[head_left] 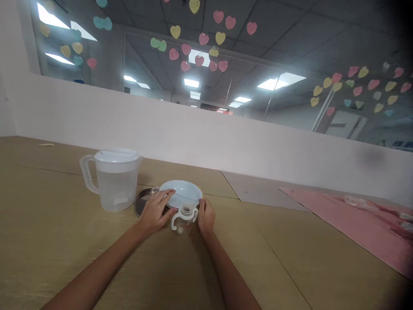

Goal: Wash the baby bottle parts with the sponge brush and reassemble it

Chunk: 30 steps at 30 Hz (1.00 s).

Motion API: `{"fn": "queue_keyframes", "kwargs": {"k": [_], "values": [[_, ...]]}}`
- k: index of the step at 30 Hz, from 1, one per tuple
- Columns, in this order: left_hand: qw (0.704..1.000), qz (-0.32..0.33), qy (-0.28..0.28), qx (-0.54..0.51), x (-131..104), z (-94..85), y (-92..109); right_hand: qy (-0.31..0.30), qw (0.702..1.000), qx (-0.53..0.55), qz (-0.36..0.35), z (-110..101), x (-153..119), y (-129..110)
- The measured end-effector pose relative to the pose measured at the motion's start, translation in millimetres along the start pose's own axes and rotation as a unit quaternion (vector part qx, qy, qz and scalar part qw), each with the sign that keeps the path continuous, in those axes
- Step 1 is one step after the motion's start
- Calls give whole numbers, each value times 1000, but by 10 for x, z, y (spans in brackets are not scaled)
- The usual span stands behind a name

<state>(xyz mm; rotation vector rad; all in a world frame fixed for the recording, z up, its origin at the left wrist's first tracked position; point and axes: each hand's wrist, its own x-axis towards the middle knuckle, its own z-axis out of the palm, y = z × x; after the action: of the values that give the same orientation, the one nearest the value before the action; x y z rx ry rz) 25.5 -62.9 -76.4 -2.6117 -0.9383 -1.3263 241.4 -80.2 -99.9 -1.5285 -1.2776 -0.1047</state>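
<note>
Left hand (155, 212): half-open, fingertips on white dish (185, 191)
Right hand (206, 216): curled at rim, grip unclear
Dish: 1
Bottle (184, 223): 1
Pitcher (116, 185): 1

Seeing a pitcher (116, 185) left on the table (64, 241), a plate (184, 190) to its right, a dish (139, 203) between (partly behind the left hand (157, 209)), a bottle (185, 221) before the plate, a sheet (348, 228) far right.
</note>
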Motion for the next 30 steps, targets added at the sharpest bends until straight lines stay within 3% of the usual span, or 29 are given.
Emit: {"fn": "queue_keyframes", "kwargs": {"k": [3, 5, 8, 12, 23, 26, 30], "values": [[995, -69, 27, 69, -76, -19, -263, 89, 996, -18, 18, -53, -11, -82], [986, -124, 4, 109, -119, 6, -410, 132, 991, 12, -3, -88, -37, -143], [977, -156, -39, 143, -163, 75, -539, 101, 989, 78, -79, -100, -120, -243], [974, -159, -49, 154, -183, 146, -594, 45, 982, 84, -163, -42, -263, -373], [973, -186, -37, 133, -224, 164, -659, 67, 977, 26, -202, 9, -349, -456], [973, -203, 7, 113, -181, 107, -627, 89, 975, 31, -201, -9, -340, -468], [972, -160, 168, 34, -78, -31, -441, 107, 965, 0, -240, -102, -336, -511]]}}
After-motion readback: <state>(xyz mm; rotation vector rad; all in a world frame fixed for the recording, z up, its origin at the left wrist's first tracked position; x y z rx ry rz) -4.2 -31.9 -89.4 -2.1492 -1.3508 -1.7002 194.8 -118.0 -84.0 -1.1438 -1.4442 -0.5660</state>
